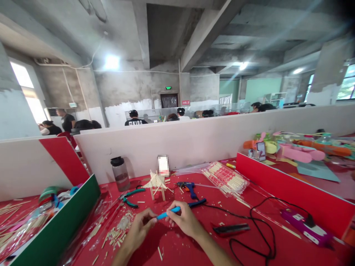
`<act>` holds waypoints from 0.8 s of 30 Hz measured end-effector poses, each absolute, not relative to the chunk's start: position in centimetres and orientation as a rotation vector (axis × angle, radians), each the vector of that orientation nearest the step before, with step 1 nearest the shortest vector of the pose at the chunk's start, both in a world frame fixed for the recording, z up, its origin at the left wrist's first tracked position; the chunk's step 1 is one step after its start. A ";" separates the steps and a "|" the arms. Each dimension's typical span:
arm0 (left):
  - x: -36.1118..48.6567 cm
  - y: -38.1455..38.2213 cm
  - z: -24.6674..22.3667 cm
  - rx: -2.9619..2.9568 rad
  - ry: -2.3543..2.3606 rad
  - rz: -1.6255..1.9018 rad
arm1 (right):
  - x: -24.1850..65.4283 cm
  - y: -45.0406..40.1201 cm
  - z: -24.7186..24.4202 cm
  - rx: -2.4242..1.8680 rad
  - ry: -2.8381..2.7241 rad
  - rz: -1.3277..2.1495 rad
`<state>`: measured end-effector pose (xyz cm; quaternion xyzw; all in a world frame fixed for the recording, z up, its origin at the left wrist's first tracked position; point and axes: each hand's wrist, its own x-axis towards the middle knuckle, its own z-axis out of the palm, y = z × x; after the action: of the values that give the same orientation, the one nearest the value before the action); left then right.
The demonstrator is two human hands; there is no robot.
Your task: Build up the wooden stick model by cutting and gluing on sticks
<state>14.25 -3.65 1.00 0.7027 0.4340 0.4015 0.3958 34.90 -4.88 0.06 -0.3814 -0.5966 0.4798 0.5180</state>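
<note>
A light blue, pen-like tool [168, 213] is held between both hands above the red table. The fingers of my left hand [144, 223] pinch its left end. My right hand [181, 218] grips it nearer its right end. Just beyond the hands stands a small model [157, 183] of pale wooden sticks, with a pointed roof on legs. Teal-handled pliers [131, 197] lie left of the model. Right of it rests a blue glue gun [190, 188], and a dark-blue-handled tool [197, 203] lies beside my right hand.
Stick bundles [226, 177], a black-and-red cutter [231, 228], a black cable and a purple power strip [306, 227] lie right. Cut stick pieces [118, 232] litter the left. A bottle [121, 173] and phone [163, 165] stand behind. Green [63, 221] and red [291, 188] dividers flank the workplace.
</note>
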 end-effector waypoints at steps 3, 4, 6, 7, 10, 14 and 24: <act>14.3 -2.9 0.7 1.762 1.059 1.019 | 35.7 -4.8 1.2 -0.991 -1.595 0.985; 14.4 -2.6 0.4 1.744 1.048 1.032 | 35.9 -4.8 1.5 -1.034 -1.660 0.882; 14.4 -1.7 -0.2 1.671 1.069 1.113 | 36.4 -4.8 1.9 -1.145 -1.776 0.674; 14.4 -1.2 -0.5 1.616 1.101 1.176 | 36.5 -4.9 2.0 -1.204 -1.821 0.592; 14.8 0.4 -1.4 1.480 1.206 1.338 | 36.6 -5.2 1.8 -1.320 -1.945 0.478; 15.8 2.6 -2.0 1.447 1.217 1.410 | 36.0 -5.8 0.8 -1.358 -2.094 0.426; 17.3 4.5 -1.6 1.420 1.221 1.420 | 34.7 -6.6 0.3 -1.329 -2.266 0.394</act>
<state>17.28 4.49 -1.55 0.5576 0.4794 0.5575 0.3852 34.66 -6.61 0.30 -0.4857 -0.8281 0.1439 0.2399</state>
